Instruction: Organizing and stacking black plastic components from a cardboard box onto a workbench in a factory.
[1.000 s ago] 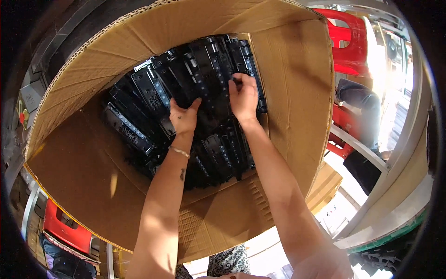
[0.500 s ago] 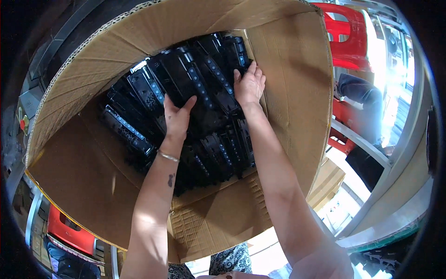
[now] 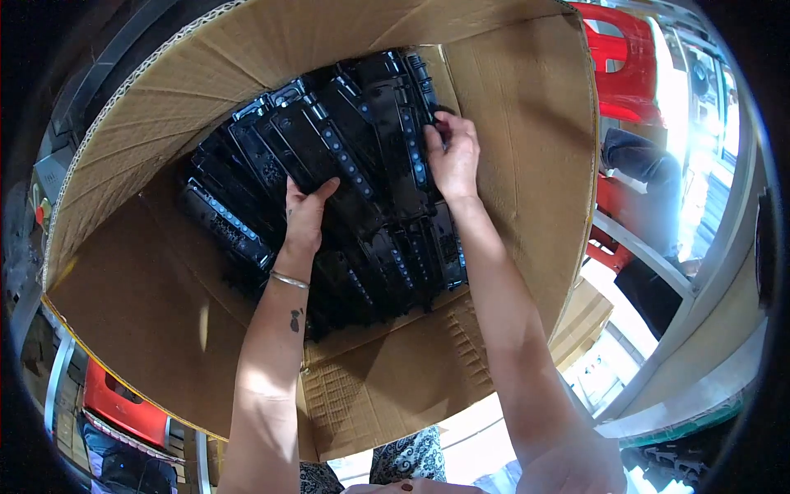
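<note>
Red plastic seat (image 3: pixel 643 70), pale metal rail (image 3: pixel 646 256)

Glossy plastic parts (image 3: pixel 309 144), matt cardboard box (image 3: pixel 531 123)

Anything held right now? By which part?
Can't be told for sure: left hand is at the lower left edge of a black part, right hand beside a second part; neither grip shows clearly.

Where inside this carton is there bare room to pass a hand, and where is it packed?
The carton shows bare cardboard at left, between its left rim and the black parts, and at right, between the right hand and its right rim. The middle is crowded: black parts lie close together, with the left hand among them.
</note>
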### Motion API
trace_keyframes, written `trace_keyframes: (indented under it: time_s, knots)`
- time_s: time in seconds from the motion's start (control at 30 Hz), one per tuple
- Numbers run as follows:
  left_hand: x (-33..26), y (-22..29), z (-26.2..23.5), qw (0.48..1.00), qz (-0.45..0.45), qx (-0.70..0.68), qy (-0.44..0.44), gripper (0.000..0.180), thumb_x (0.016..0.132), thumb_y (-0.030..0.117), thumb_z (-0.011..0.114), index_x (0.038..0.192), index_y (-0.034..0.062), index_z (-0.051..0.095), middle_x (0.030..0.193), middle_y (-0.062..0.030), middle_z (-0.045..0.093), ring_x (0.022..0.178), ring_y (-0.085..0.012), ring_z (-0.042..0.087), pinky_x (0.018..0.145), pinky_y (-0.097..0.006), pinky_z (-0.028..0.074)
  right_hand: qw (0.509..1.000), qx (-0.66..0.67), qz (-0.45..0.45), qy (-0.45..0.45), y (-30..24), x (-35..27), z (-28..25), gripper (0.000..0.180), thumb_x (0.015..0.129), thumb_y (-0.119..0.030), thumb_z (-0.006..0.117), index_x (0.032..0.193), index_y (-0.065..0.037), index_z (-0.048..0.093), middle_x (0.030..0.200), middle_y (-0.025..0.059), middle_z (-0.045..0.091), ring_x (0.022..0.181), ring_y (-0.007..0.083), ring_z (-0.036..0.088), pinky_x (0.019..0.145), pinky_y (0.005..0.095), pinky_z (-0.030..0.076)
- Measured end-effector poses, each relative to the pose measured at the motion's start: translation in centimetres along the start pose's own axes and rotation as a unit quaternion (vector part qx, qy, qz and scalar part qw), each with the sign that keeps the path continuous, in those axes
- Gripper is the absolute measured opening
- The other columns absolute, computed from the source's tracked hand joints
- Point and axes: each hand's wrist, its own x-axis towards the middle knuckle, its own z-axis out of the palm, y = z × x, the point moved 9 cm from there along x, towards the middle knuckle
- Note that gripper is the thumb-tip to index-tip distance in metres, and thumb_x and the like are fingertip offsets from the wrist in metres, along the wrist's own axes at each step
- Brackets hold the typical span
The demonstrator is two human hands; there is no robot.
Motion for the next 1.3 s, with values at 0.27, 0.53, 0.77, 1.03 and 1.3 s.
trace_keyframes:
  time_s: [0.27, 0.53, 0.77, 1.03, 1.3]
  knots:
    - [0.8, -0.2, -0.1, 0.999, -0.023, -0.021, -0.005, 0.049, 0.07, -0.006, 0.069, 0.113, 0.008, 0.051, 0.103, -0.006, 0.061, 0.096, -0.0205, 0.058, 0.085, -0.034, 0.046, 0.996, 0.029, 0.067, -0.051, -0.4, -1.5, 2.2, 0.028, 0.079, -0.007, 0.062, 0.106, -0.001, 0.057, 0.096, 0.0198, 0.062, 0.088, 0.0365, 0.06, 0.078, 0.0366, 0.049]
    - [0.9, -1.0, -1.0, 1.0, -0.004, -0.003, -0.03, 0.043, 0.071, -0.004, 0.069, 0.109, 0.0088, 0.055, 0.103, -0.0038, 0.062, 0.098, -0.0179, 0.057, 0.086, -0.034, 0.046, 0.996, -0.041, -0.064, -0.036, -4.0, -0.3, 5.1, 0.032, 0.08, -0.009, 0.061, 0.11, -0.001, 0.054, 0.104, 0.0196, 0.05, 0.099, 0.0382, 0.048, 0.084, 0.0442, 0.041]
    - [1.8, 0.0, 1.7, 0.997, -0.071, 0.016, -0.003, 0.057, 0.073, -0.003, 0.066, 0.123, 0.0062, 0.041, 0.113, -0.0113, 0.056, 0.103, -0.0245, 0.054, 0.09, -0.036, 0.044, 0.997, -0.011, 0.031, -0.064, -1.4, -0.3, 6.5, 0.041, 0.075, -0.016, 0.068, 0.111, 0.0, 0.053, 0.103, 0.0181, 0.05, 0.094, 0.0358, 0.049, 0.084, 0.0414, 0.041]
    - [0.7, 1.2, 3.2, 0.993, -0.111, 0.042, -0.004, 0.056, 0.071, 0.001, 0.068, 0.12, 0.0047, 0.041, 0.11, -0.0126, 0.056, 0.102, -0.0263, 0.055, 0.089, -0.039, 0.046, 0.98, -0.041, 0.167, -0.1, 5.2, 2.1, 4.5, 0.065, 0.07, -0.026, 0.074, 0.123, -0.002, 0.046, 0.125, 0.018, 0.045, 0.114, 0.0349, 0.042, 0.094, 0.0432, 0.036]
    - [0.9, 1.4, 1.7, 0.99, -0.118, 0.082, 0.005, 0.059, 0.07, 0.001, 0.069, 0.121, 0.0021, 0.038, 0.108, -0.0138, 0.057, 0.103, -0.0273, 0.053, 0.091, -0.041, 0.043, 0.993, -0.101, 0.05, 0.027, 2.3, 1.1, 1.7, 0.02, 0.074, 0.0, 0.059, 0.094, -0.004, 0.06, 0.089, 0.0142, 0.056, 0.084, 0.0333, 0.056, 0.075, 0.0408, 0.046]
